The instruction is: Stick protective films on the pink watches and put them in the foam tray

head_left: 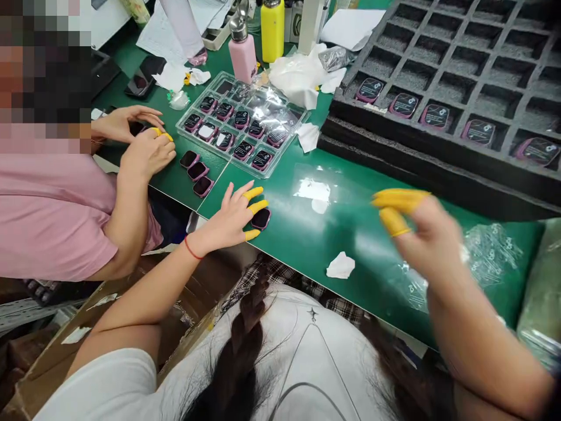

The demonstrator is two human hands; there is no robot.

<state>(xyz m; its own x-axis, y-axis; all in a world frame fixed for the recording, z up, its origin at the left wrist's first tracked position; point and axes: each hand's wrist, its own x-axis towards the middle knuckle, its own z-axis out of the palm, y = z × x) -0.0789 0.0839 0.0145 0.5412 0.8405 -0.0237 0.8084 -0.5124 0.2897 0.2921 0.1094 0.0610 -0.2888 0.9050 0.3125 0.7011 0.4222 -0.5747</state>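
Here, my left grip (pixel 253 217) spans a dark watch face (pixel 261 218) mid-frame; my right grip (pixel 382 216), right of centre, is narrow.

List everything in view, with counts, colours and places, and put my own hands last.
Table: one, green, centre
Foam tray: top one of a dark stack, right; five smartwatches in its near row
Clear compartment tray: one, left of centre, holding at least ten smartwatches
Loose smartwatches: three, purplish-pink cases, left
Single smartwatch: one, same colour, at left fingertips
Bottles: three, lavender, pink, yellow, back
Phone: one, black, back left
White scrap: one, near edge; others farther back
Clear plastic pieces: several, uncountable, right
Co-worker: one, pink sleeve, left
Left hand: yellow finger cots, touching single smartwatch
Right hand: yellow finger cots, above table
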